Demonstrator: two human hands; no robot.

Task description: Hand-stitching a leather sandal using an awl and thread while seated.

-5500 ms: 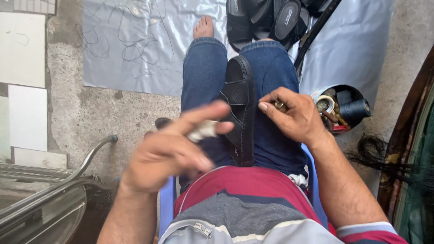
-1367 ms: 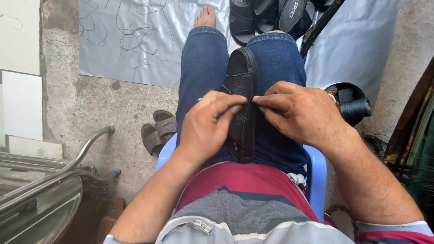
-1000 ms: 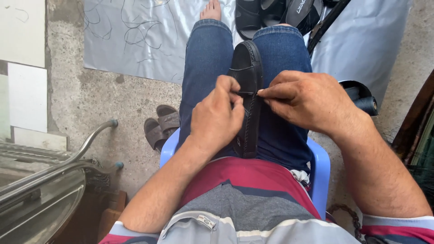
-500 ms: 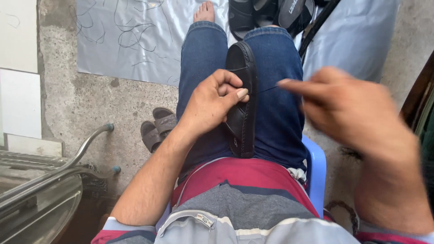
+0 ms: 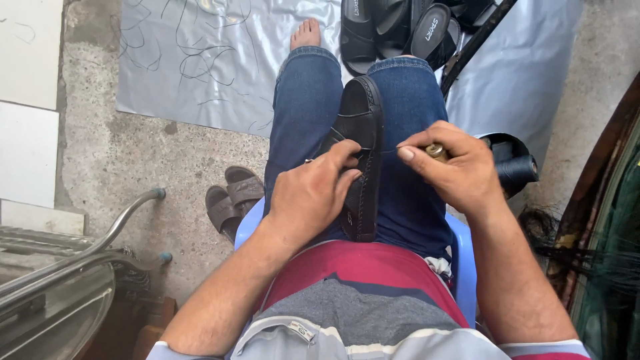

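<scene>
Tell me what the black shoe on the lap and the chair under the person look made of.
Black shoe: likely leather or imitation, matte, with a stitched seam along its edge. Chair: light blue, smooth, slightly glossy, probably moulded plastic.

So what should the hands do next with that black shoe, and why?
Probably the right hand should draw its small awl-like tool toward the shoe's edge for another stitch. The left hand pins the black shoe on the lap, and a thin thread seems to run from the seam to the right fingertips.

Left hand (image 5: 313,193) steadies a black shoe (image 5: 360,157) on the lap; right hand (image 5: 453,167) pinches thread.
</scene>
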